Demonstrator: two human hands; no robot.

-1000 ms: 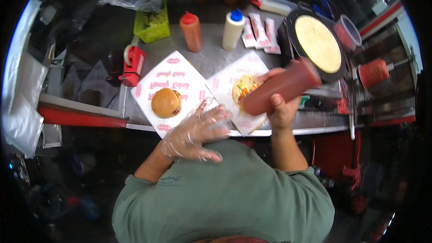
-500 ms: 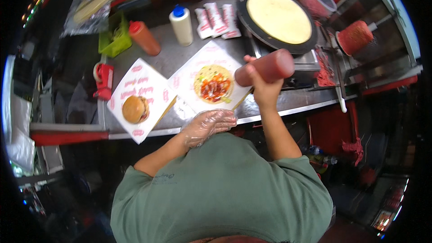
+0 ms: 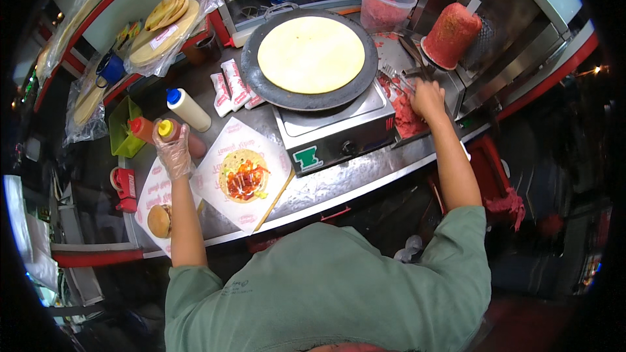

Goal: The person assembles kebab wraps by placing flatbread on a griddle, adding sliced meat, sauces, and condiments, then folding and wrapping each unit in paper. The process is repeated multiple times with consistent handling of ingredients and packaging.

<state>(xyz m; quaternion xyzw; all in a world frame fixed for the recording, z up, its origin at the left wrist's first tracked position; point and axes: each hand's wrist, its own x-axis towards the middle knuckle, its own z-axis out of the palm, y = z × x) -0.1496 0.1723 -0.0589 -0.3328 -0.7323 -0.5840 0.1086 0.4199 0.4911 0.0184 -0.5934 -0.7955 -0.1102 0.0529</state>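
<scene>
My gloved left hand [image 3: 174, 154] is wrapped round a yellow-capped squeeze bottle [image 3: 195, 145] of dark red sauce, cap up, at the left of the counter. Out at the right, my bare right hand [image 3: 428, 100] grips a thin metal utensil, perhaps tongs, over a tray of shredded reddish meat [image 3: 407, 117]. Between my arms a round flatbread [image 3: 246, 176], topped with red sauce and bits of green, lies on a printed white paper [image 3: 268, 150]. Left of it, a burger [image 3: 159, 221] rests on another printed paper [image 3: 149, 190], partly behind my left forearm.
A large pale crepe [image 3: 312, 54] covers most of a round black griddle [image 3: 254, 78] on a steel burner [image 3: 339, 146]. Behind the tray stand a meat cone [image 3: 453, 38] and a clear tub [image 3: 388, 10]. A white blue-capped bottle [image 3: 189, 109] and red bottle [image 3: 140, 128] stand at left.
The dark red sauce bottle has passed from my right hand to my left, now cap up. My right hand has reached to the meat tray. The view has swung right.
</scene>
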